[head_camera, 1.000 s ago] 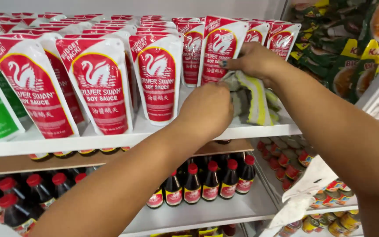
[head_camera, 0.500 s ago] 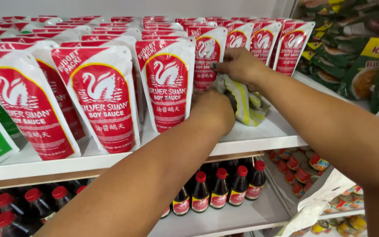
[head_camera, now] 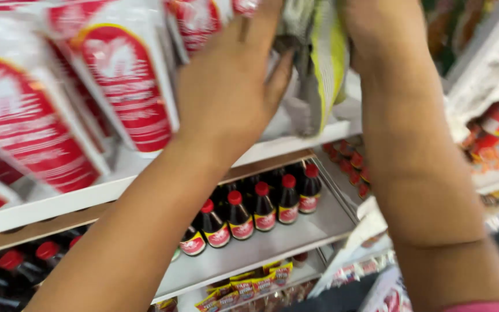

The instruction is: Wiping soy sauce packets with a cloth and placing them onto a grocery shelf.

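both arms are seen raised to the upper shelf, a white board running from lower left to centre right of the frame. the left hand, at upper centre, is laid flat with fingers spread against the red and white pouches; nothing is enclosed by it, and the pouches appear to be steadied or pushed aside by the palm so that the space beside them is kept free. the right hand, at the top right of centre, is cut off by the frame edge, so whether it is clenched cannot be told; a grey and yellow-green cloth hangs just beside and below it and is judged to be held there, though the fingers are not shown. the cloth is located at upper centre, between the two hands, its lower end touching or nearly touching the shelf edge. it is seen bunched and folded, soft and limp, with a bright yellow-green stripe against grey; blur hides finer detail. on the lower shelf, at centre of the frame, dark bottles with red caps stand upright in rows. smaller packets are noted beneath.
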